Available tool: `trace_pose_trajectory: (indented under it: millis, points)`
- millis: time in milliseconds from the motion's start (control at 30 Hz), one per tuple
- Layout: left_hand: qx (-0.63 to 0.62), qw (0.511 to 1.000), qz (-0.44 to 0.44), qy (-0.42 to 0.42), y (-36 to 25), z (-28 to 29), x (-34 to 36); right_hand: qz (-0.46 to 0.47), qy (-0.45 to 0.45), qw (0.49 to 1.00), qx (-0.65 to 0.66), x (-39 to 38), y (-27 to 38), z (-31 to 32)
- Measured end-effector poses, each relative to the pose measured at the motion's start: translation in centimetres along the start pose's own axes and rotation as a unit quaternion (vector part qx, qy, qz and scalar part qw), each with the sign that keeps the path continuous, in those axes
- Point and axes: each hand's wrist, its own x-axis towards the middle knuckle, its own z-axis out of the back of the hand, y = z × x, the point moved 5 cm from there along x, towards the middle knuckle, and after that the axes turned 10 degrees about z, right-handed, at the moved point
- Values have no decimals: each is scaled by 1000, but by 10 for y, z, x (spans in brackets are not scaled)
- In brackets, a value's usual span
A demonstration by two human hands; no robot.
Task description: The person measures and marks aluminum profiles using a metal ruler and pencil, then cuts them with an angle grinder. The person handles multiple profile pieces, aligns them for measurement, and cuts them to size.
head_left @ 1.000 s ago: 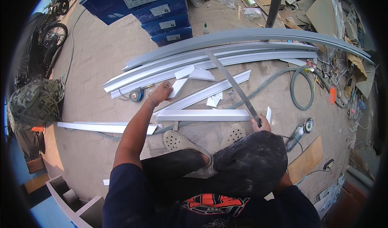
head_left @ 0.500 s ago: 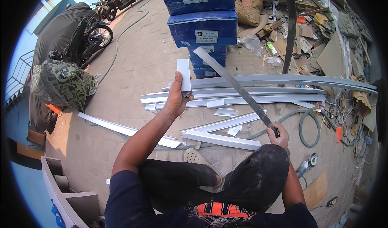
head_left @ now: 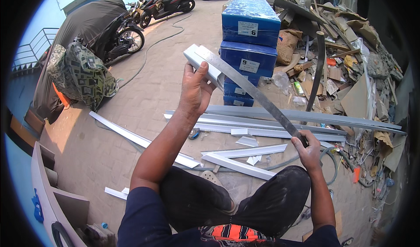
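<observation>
head view: the right hand is closed around the near end of a metal straightedge, probably stiff and slick, best held there. farther out, the left hand clasps a white channel offcut between thumb and fingers, raised left of blue cartons; it looks light, rigid, easily dented.

White profile in left hand, metal strip in right hand

Bright daylight. Sunny patch on grey-brown paved ground at left. Glare on long blue plastic-wrapped box. Edges bend, corners black.
</observation>
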Motion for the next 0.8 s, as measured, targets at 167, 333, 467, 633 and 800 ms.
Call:
trace_pose_trajectory:
  millis: [167,333,467,633,800]
  points:
    - [-15,998,-19,-50,-27,19,-9,40,17,999,-18,16,27,-7]
    - [49,989,-85,-110,-45,31,-20,48,48,997,-36,24,43,-13]
    - [63,986,-114,-101,-51,29,-30,71,44,995,-52,22,51,-19]
    - [39,981,-123,-143,-53,28,-38,83,62,993,-48,16,57,-25]
    - [51,977,-156,-133,-64,23,-47,121,61,990,-47,17,64,-29]
